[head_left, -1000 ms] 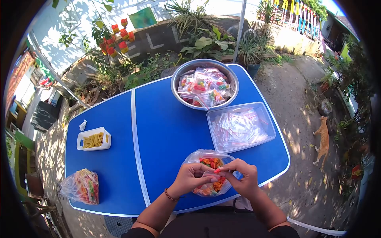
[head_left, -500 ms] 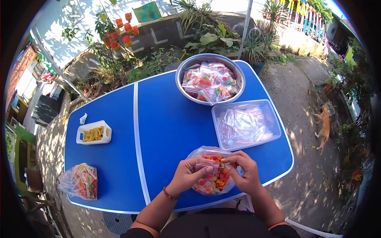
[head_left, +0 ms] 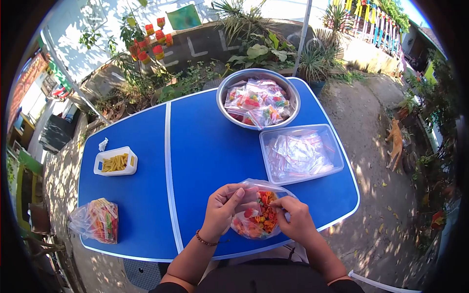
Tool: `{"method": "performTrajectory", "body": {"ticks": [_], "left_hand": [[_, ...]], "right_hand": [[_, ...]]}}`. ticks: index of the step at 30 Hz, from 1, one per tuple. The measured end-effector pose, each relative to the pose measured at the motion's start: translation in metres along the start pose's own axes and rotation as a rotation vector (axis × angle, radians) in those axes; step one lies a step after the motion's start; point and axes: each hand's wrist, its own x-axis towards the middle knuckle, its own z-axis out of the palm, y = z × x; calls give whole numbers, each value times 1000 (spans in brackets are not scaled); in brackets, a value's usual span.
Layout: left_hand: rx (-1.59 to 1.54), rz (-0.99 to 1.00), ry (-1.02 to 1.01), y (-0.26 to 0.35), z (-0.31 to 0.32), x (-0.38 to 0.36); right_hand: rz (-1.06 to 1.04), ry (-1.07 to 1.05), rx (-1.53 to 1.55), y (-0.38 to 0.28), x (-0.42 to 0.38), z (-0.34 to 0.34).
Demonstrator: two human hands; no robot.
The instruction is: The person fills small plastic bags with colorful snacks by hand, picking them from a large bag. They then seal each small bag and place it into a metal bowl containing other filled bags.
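My left hand [head_left: 220,210] is closed, pinching a small clear zip bag [head_left: 248,195] between thumb and fingers. Below it, a larger clear plastic bag [head_left: 248,232] lies open at the table's near edge. Small orange, red and yellow pieces [head_left: 266,215] fill that bag; their exact kind is too small to make out. Over the right side of the large bag, my right hand [head_left: 296,222] has its thumb and fingertips pressed together. Whatever is between those fingertips, if anything, cannot be seen.
A metal bowl [head_left: 221,103] of filled zip bags and a plastic box [head_left: 338,165] of clear zip bags stand on the blue table [head_left: 215,146]. Further left are a white basket [head_left: 133,168] of yellowish sticks and another filled bag [head_left: 100,222]. A cat [head_left: 395,142] is on the ground.
My left hand has lifted slightly up and left with the zip bag. My right hand has moved away from that bag, down to the colourful pieces. The cat has shifted position.
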Motion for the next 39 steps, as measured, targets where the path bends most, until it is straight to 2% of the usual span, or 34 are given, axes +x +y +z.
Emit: {"method": "performTrajectory", "body": {"ticks": [3, 9, 12, 18, 20, 21, 23, 24, 26, 28, 31, 34, 37, 39], "left_hand": [[-5, 58, 77, -3, 7, -9], [39, 72, 177, -12, 17, -12], [96, 54, 199, -14, 18, -12], [249, 69, 101, -27, 8, -13], [324, 60, 62, -29, 8, -14], [458, 76, 49, -30, 8, -15], [725, 103, 25, -32, 10, -21], [791, 190, 8, -32, 11, -22], [918, 366, -25, -33, 15, -23], [929, 373, -16, -33, 15, -25], [947, 386, -16, -33, 13, -26], [942, 397, -11, -33, 14, -25], [893, 405, -9, -34, 15, -24], [856, 424, -16, -36, 14, -22]], "right_hand": [[-118, -92, -218, -1, -7, 5], [-153, -123, -452, -2, -8, 24], [-184, -121, -447, -1, -7, 24], [-102, 30, -32, 1, -8, 10], [54, 94, 162, -7, -10, 2], [132, 127, 259, -10, -11, -1], [68, 207, 348, -8, -11, -2], [33, 247, 394, -7, -11, -2], [-96, 194, 277, -12, -8, -8], [-254, 120, 98, -14, -4, -11], [-318, 115, 42, -12, -3, -8], [-310, 106, -12, -14, -2, -10], [-188, 98, 22, -18, -7, -7], [-235, 69, -30, -21, -4, -11]]}}
